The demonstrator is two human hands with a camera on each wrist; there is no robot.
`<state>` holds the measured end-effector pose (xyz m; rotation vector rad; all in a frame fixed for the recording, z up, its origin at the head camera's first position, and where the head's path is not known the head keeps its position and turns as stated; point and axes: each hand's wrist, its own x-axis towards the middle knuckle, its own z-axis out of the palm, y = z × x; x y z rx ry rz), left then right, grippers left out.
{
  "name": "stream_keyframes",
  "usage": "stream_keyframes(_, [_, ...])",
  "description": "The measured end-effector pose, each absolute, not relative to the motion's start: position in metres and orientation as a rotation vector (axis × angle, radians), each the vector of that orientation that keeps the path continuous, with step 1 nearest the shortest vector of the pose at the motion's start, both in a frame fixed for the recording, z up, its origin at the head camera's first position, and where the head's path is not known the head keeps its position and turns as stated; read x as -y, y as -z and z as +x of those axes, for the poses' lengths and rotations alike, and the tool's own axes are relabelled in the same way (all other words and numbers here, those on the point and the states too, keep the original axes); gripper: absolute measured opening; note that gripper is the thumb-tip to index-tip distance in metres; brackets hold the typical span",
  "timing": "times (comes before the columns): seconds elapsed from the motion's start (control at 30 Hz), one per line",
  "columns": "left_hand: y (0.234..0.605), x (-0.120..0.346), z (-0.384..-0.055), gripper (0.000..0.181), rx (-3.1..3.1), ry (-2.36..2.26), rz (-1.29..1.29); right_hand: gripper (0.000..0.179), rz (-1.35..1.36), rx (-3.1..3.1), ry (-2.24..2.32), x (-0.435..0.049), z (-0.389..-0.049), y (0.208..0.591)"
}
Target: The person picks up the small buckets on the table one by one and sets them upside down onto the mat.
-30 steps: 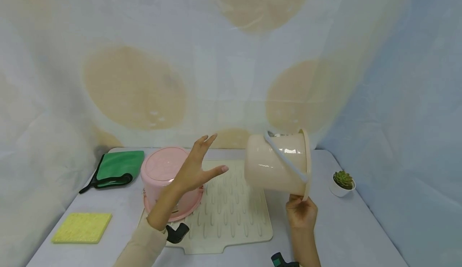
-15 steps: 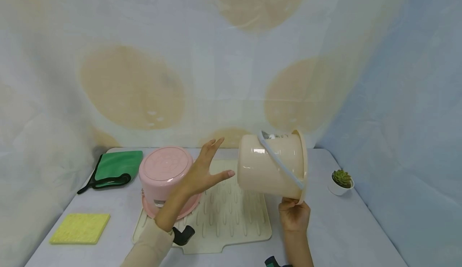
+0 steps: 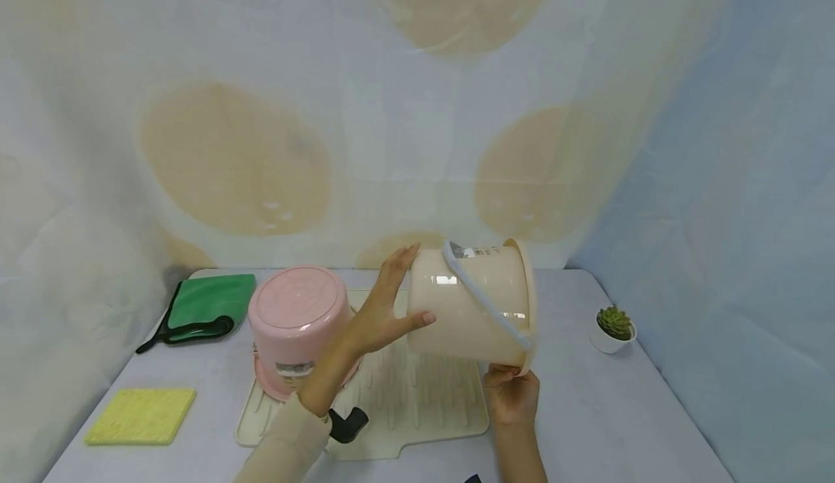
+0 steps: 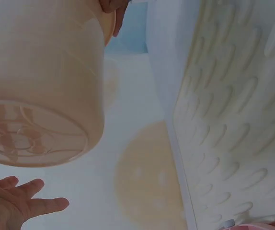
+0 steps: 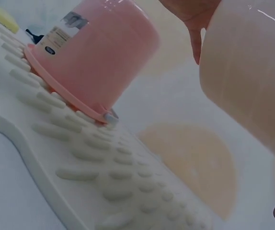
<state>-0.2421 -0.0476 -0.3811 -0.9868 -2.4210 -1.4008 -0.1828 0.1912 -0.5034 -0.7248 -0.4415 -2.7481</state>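
Note:
A cream bucket (image 3: pixel 470 305) with a pale blue handle (image 3: pixel 483 294) hangs on its side above the drying mat, base facing left. My right hand (image 3: pixel 514 396) grips its rim from below, at the right end. My left hand (image 3: pixel 378 323) is spread at the base, thumb and fingers straight; the left wrist view shows its fingers a little apart from the bucket's underside (image 4: pixel 32 139). Left of it, a pink bucket (image 3: pixel 300 309) stands upside down on the ribbed cream mat (image 3: pixel 430 410), partly hidden by my left forearm.
A green cloth (image 3: pixel 212 298) with a black-handled tool (image 3: pixel 196 329) lies at the back left. A yellow sponge (image 3: pixel 142 416) is at the front left. Near the right edge of the table stands a small potted succulent (image 3: pixel 613 327). A curtain hangs behind.
The cream bucket has moved left in my right hand, further over the mat. My left hand has shifted right, so its fingers now come up to the bucket's base. The pink bucket stays put.

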Motion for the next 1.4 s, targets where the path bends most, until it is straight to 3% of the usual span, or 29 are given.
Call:
stream_keyframes(0.33, [0.384, 0.046, -0.243, 0.109, 2.411, 1.559, -1.046, 0.02, -0.641, 0.507, 2.76, -0.176, -0.181, 0.51])
stream_keyframes(0.8, [0.382, 0.053, -0.243, 0.129, 2.261, 1.67, -1.164, 0.022, -0.735, 0.545, 2.629, -0.165, -0.181, 0.502])
stream_keyframes(1.1, [0.378, 0.051, -0.24, 0.119, 2.269, 1.73, -1.091, 0.022, -0.701, 0.525, 2.601, -0.164, -0.183, 0.5])
stream_keyframes(1.27, [0.374, 0.049, -0.235, 0.114, 2.28, 1.679, -0.933, 0.026, -0.727, 0.175, 2.591, -0.172, -0.188, 0.498])
stream_keyframes(1.4, [0.367, 0.051, -0.23, 0.113, 2.359, 1.576, -0.781, 0.047, -0.679, -0.427, 2.58, -0.188, -0.189, 0.492])
